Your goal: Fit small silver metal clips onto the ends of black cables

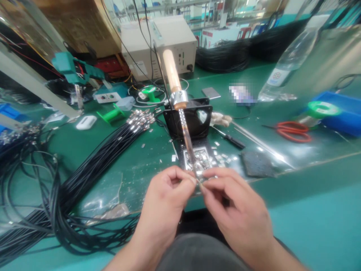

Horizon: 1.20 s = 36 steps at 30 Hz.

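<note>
The left hand (166, 199) grasps, between pinched thumb and forefinger, a tiny thin piece (199, 182), too blurred to make out; the right hand (237, 210) pinches it from the other side, fingertips nearly meeting the left's; this piece lies just at the lower end of a soldering iron with a pale wooden handle and perforated metal barrel (183, 120), which slants down in front of a square black fan (199, 126); beyond the fingers, a white-rimmed tray (185, 157) holds small silvery pieces (201, 157); to the left, a bundle of black cables with silvery ends (97, 160) lies across the glossy green tabletop (135, 162)
</note>
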Available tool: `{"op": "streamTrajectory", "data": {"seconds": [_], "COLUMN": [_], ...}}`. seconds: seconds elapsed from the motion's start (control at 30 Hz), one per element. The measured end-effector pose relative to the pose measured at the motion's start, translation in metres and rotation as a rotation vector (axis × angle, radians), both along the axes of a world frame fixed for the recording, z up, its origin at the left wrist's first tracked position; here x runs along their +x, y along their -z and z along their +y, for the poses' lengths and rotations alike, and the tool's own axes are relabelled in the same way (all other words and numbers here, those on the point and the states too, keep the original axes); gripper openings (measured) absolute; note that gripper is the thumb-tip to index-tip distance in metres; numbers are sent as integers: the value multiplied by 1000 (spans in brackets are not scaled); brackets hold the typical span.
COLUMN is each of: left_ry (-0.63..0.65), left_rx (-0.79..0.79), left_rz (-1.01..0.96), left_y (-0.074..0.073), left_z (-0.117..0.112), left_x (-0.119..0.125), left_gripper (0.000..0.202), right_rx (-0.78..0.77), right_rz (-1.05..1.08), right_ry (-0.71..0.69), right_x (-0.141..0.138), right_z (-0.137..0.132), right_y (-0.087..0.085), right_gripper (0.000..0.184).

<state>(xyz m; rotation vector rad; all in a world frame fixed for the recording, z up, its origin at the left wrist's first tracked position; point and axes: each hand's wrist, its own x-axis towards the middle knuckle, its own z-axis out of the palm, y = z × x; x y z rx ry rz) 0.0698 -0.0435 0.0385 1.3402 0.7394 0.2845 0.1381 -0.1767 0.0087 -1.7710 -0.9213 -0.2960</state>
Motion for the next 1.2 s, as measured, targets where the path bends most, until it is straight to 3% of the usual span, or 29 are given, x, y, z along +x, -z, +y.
{"op": "streamTrajectory", "data": {"seconds": [0.9,1.07,1.2], "left_ry": [16,17,59], "left_rx": [-14,-19,-46], "left_rz": [1,15,26], "left_y": [1,1,4], "left_z": [0,-1,-3], "left_x": [-2,-5,-12], "left_gripper": [13,13,13], "right_rx": [-15,10,30], "right_rz": [48,106,271], "right_ry": [-3,-24,-25], "right_x": [-2,-1,-3], "right_z": [-1,-3,-6], "right_y": [0,-2,-2], "right_gripper": [14,14,15]}}
